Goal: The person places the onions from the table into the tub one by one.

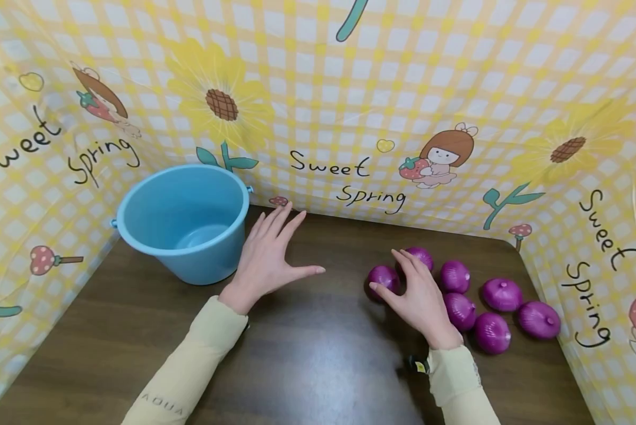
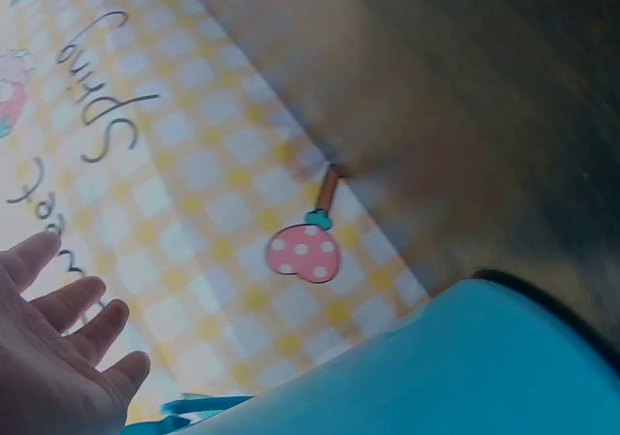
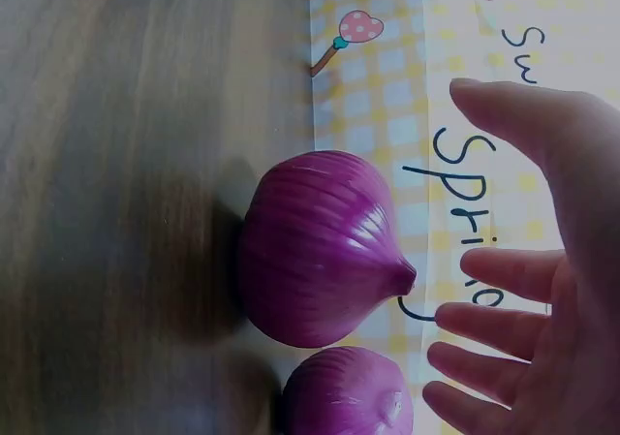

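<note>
A light blue bucket (image 1: 201,268) stands at the left of the table. Beside its right side is my left hand (image 1: 265,260), fingers spread and thumb out, holding nothing; the left wrist view shows the hand (image 2: 68,357) near the bucket (image 2: 465,367). My right hand (image 1: 419,298) hovers over the left end of a group of purple onions, next to the leftmost onion (image 1: 383,280). In the right wrist view a gap separates the spread fingers of the hand (image 3: 562,290) from the nearer onion (image 3: 315,251); a second onion (image 3: 349,396) lies beside it.
Several more onions, among them one at the far right (image 1: 539,320), lie right of my right hand. A checked yellow cloth (image 1: 318,106) rises behind the dark wooden table (image 1: 318,354) and along both sides.
</note>
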A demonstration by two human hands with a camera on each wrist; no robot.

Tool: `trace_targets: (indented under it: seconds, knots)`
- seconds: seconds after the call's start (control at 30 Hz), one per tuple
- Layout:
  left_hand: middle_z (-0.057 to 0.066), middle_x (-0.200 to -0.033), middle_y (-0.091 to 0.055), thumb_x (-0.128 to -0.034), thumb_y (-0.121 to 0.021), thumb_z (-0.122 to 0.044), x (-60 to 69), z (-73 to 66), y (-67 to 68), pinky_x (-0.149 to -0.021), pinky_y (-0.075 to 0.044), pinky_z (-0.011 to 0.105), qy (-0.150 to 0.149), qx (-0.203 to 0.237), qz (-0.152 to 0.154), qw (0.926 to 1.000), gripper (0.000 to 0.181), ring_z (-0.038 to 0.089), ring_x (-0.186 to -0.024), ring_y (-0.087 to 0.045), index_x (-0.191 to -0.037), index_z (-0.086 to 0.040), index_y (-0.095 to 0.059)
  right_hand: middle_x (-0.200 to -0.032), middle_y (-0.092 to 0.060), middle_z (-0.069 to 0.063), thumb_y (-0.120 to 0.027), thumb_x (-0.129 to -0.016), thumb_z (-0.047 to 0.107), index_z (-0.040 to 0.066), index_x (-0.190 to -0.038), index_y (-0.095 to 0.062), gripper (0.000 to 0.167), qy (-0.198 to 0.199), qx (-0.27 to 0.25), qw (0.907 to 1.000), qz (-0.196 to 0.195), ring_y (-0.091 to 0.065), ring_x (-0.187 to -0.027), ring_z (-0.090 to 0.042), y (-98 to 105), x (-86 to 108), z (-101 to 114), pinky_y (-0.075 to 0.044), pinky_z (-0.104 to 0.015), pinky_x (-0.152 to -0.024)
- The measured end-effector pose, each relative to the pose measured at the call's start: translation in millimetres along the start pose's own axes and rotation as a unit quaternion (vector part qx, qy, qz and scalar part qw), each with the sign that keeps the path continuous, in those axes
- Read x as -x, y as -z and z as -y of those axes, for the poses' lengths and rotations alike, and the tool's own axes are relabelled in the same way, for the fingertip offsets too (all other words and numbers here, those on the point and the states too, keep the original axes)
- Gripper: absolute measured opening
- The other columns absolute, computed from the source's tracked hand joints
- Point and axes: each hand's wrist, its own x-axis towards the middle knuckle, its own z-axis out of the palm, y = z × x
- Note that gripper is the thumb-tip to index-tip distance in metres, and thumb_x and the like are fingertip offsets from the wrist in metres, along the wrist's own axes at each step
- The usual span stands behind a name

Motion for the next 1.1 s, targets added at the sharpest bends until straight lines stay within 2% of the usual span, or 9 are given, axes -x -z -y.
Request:
trace_targets:
  seconds: [0.17, 0.43, 0.77, 1.1]
  knots:
    - [0.011, -0.161, -0.036, -0.0707, -0.063, -0.089, 2.8, -8.7, 12.0, -0.125, -0.015, 0.044, -0.037, 0.024, -0.045, 0.998, 0.111, 0.028, -0.149, -0.029, -0.154, -0.017, -0.045, -0.15, -0.048, -0.013, -0.069, -0.087, 0.067, 0.01, -0.148, -0.05, 0.086, -0.001, -0.006, 1.0, 0.008, -0.041, -0.14, -0.033, -3, 3.9, 0, -0.038, -0.055, -0.113]
    - [0.011, -0.156, -0.043, -0.0702, -0.069, -0.084, 5.0, -16.5, 32.3, -0.123, -0.021, 0.045, -0.08, 0.052, -0.111, 0.9892, 0.107, 0.029, -0.144, -0.038, -0.148, -0.013, -0.053, -0.147, -0.051, -0.013, -0.071, -0.087, 0.063, 0.01, -0.146, -0.053, 0.081, -0.008, -0.017, 0.9996, 0.021, -0.047, -0.136, -0.033, -8, 7.1, 1, -0.043, -0.055, -0.109]
    - [0.01, -0.15, -0.052, -0.0697, -0.076, -0.078, 13.7, -11.8, 64.4, -0.118, -0.032, 0.05, -0.08, 0.078, -0.18, 0.9772, 0.101, 0.035, -0.134, -0.049, -0.142, -0.009, -0.06, -0.145, -0.053, -0.012, -0.074, -0.088, 0.058, 0.009, -0.144, -0.055, 0.077, -0.013, -0.021, 0.9992, 0.031, -0.05, -0.133, -0.032, -11, 8.5, 1, -0.046, -0.054, -0.106]
    - [0.012, -0.14, -0.06, -0.0692, -0.078, -0.076, 26.2, 14.1, 88.3, -0.115, -0.035, 0.054, -0.048, 0.065, -0.234, 0.969, 0.097, 0.036, -0.128, -0.055, -0.135, -0.006, -0.065, -0.147, -0.051, -0.013, -0.074, -0.089, 0.055, 0.008, -0.145, -0.054, 0.076, -0.02, -0.023, 0.9989, 0.036, -0.051, -0.133, -0.033, -13, 9.2, 0, -0.045, -0.055, -0.107]
